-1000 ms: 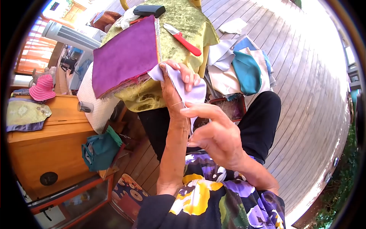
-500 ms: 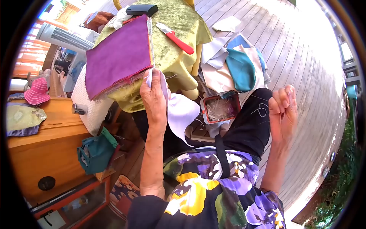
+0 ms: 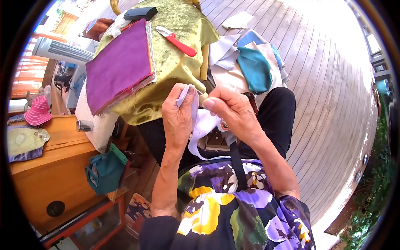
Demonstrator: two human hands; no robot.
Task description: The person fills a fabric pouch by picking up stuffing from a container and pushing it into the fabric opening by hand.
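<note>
My left hand (image 3: 177,118) is closed on a strip of pale lavender fabric (image 3: 204,125), pinched at its upper end between thumb and fingers. The rest of the fabric hangs down over my lap. Just to the right, my right hand (image 3: 235,110) is closed in a pinch near the fabric; anything in its fingertips is too small to make out. Beyond my left hand, a stack of cloth with a purple piece on top (image 3: 118,62) lies on a table with a green velvety tablecloth (image 3: 179,68). A red-handled knife (image 3: 181,45) lies beside the stack.
A dark case (image 3: 141,13) sits at the table's far end. To its right, low down, are teal fabric (image 3: 255,68) and other folded cloths. A teal bag (image 3: 104,171) hangs by the wooden cabinet (image 3: 62,154) at left. Wooden decking (image 3: 325,104) spreads to the right.
My right hand has come in from the far right to beside my left hand, still pinched. My left hand has moved slightly away from the purple stack. The red-rimmed box of threads is now mostly hidden.
</note>
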